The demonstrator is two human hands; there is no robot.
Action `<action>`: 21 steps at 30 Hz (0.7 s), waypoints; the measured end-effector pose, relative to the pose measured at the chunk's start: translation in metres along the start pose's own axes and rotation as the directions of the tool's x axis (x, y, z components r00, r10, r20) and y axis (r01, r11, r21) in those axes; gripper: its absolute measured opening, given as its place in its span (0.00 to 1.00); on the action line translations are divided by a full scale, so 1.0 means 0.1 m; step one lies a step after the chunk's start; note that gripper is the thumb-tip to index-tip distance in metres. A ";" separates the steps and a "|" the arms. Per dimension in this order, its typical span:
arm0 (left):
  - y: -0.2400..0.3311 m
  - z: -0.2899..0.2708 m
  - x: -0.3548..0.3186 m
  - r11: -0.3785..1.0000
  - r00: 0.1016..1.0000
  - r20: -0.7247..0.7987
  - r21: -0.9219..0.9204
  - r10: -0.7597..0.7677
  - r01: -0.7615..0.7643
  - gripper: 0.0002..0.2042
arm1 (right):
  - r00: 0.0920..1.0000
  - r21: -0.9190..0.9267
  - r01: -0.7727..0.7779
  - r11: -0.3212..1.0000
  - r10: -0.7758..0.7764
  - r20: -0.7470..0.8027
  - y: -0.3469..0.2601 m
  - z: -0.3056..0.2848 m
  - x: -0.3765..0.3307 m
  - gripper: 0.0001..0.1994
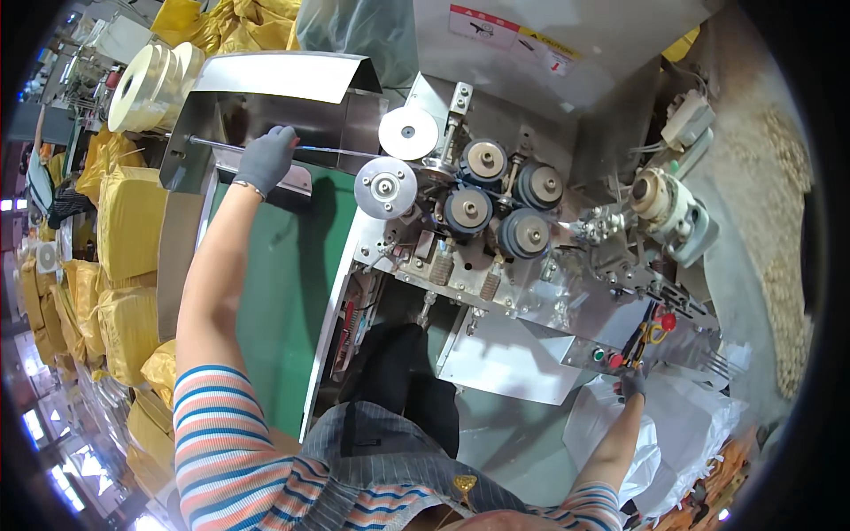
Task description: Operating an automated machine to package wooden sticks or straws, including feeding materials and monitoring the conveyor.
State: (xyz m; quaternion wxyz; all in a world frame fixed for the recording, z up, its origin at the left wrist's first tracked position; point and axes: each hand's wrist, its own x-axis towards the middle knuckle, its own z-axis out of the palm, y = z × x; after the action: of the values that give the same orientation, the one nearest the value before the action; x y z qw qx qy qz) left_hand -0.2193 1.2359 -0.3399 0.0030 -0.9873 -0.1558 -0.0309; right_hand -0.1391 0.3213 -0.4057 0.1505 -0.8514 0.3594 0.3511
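Note:
My left hand [268, 159], in a grey glove with bare fingertips, is closed at a thin strip [341, 152] that runs right toward the machine's rollers. A slim metal rod [212, 143] reaches the hand from the left, under a bent metal cover [282, 75]. My right hand [632, 382], also gloved in grey, is low at the machine's right end, beside a red push button [616, 360] and a green one [598, 354]. Scissors with yellow handles [655, 333] are just above it. Its fingers are too small and partly hidden to read.
Several dark rollers [467, 209] and two discs, one white [408, 133], stand on the metal plate. A green belt [292, 265] lies below my left arm. Yellow wrapped bundles [131, 221] line the left; a white plastic sack [677, 425] is at the lower right.

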 end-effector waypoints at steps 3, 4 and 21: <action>-0.04 0.03 -0.01 1.000 1.000 0.003 0.004 -0.009 0.009 0.07 | 1.000 0.015 0.011 1.000 -0.012 0.015 0.02 0.00 0.01 0.37; -0.05 0.04 -0.01 1.000 1.000 0.000 0.008 -0.016 0.016 0.07 | 1.000 -0.011 -0.024 1.000 0.024 -0.001 0.05 0.00 0.03 0.37; 0.95 -0.80 -0.83 0.988 0.874 -0.477 -0.068 0.087 -0.136 0.21 | 0.269 0.174 0.963 0.205 -0.745 -0.611 -1.03 0.17 -1.59 0.22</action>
State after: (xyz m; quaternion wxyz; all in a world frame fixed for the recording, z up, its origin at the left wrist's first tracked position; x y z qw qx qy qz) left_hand -0.2731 1.1186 -0.2650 -0.0067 -0.9561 -0.0912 -0.2783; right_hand -0.1520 0.4823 -0.3058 0.4701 -0.8731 -0.0907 -0.0920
